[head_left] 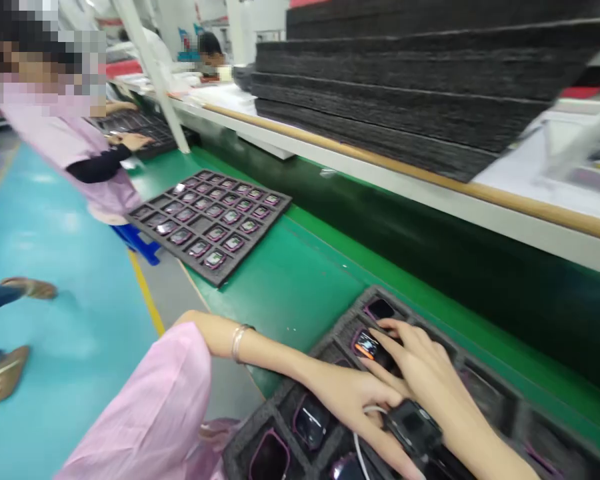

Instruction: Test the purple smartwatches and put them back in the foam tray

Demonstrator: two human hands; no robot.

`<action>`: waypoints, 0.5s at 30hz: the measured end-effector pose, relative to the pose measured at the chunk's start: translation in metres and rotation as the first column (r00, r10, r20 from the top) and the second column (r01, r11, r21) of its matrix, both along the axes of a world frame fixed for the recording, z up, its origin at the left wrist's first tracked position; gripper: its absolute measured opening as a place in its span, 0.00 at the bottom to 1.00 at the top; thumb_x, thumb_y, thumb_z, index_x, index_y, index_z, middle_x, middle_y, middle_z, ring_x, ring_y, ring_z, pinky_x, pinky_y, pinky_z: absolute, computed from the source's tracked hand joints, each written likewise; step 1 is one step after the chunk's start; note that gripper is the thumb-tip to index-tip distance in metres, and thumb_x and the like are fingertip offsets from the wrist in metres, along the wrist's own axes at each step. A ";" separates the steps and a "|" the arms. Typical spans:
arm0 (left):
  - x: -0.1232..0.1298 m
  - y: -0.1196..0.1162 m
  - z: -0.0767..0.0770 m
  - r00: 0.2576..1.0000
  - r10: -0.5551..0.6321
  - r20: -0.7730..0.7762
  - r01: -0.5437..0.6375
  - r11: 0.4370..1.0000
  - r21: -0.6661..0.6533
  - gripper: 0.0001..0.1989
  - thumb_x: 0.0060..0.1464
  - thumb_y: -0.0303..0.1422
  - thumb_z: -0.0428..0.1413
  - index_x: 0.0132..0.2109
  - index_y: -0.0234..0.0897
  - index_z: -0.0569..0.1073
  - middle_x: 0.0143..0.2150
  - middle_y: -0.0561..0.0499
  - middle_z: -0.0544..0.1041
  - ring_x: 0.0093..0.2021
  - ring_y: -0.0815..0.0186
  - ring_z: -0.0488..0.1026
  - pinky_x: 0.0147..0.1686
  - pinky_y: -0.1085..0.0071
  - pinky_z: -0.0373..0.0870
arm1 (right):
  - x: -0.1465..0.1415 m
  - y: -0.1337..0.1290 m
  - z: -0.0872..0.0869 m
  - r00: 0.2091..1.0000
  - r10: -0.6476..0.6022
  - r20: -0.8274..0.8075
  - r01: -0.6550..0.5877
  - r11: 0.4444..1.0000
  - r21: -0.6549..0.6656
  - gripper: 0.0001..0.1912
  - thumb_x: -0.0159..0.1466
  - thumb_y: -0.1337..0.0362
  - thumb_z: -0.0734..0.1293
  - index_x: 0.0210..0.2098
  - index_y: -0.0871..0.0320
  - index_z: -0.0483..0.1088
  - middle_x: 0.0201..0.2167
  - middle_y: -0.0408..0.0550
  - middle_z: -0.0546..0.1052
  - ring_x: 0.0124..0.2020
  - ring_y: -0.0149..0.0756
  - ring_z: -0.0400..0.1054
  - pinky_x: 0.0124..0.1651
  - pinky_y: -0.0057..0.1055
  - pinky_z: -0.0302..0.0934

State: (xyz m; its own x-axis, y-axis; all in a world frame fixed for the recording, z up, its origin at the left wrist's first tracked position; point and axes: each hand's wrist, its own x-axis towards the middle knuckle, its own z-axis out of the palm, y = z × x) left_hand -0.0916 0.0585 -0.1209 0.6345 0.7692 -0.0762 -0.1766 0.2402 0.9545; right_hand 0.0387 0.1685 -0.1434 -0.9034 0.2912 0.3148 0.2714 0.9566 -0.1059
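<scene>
My right hand (420, 353) reaches over a dark grey foam tray (330, 340), fingers apart. Its index finger and thumb are at the edge of a smartwatch (365, 343) with a lit screen, which sits in a tray compartment. Just below, my left hand (365, 407), a bracelet on its wrist, has its fingers and thumb around a small black device (415, 427) beside my right wrist. A thin white cable (360, 453) hangs by it. Other purple-rimmed watches (311, 421) lie in nearby compartments; my hands and forearm hide part of the tray.
A second foam tray (220, 277) full of similar watches lies farther along the green bench (275, 273). Stacked black foam sheets (380, 100) fill the shelf (330, 143) above. At the left, a co-worker in pink (75, 140) handles another tray (155, 133).
</scene>
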 end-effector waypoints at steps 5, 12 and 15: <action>0.004 -0.011 -0.008 0.999 0.044 -0.004 -0.044 0.995 0.086 0.11 0.46 0.31 0.64 0.29 0.34 0.67 0.22 0.60 0.62 0.21 0.76 0.55 0.19 0.76 0.51 | -0.007 0.001 0.043 0.981 -0.054 0.185 0.079 0.989 -0.126 0.13 0.67 0.62 0.63 0.47 0.62 0.70 0.46 0.57 0.72 0.47 0.47 0.67 0.49 0.43 0.64; 0.009 -0.011 -0.018 0.963 0.269 0.028 -0.263 0.955 -0.136 0.17 0.48 0.40 0.62 0.35 0.35 0.64 0.21 0.62 0.63 0.16 0.77 0.56 0.16 0.78 0.50 | -0.030 0.009 0.041 0.914 -0.308 0.265 0.331 0.942 -0.046 0.09 0.59 0.62 0.72 0.32 0.63 0.71 0.35 0.60 0.72 0.41 0.56 0.67 0.41 0.49 0.63; 0.007 -0.011 -0.018 0.962 0.273 -0.010 -0.272 0.950 -0.151 0.17 0.48 0.41 0.61 0.35 0.36 0.62 0.20 0.63 0.62 0.12 0.78 0.53 0.12 0.78 0.46 | -0.033 0.007 0.032 0.903 -0.368 0.221 0.396 0.913 -0.096 0.11 0.59 0.61 0.72 0.33 0.63 0.70 0.36 0.60 0.71 0.42 0.56 0.66 0.42 0.50 0.63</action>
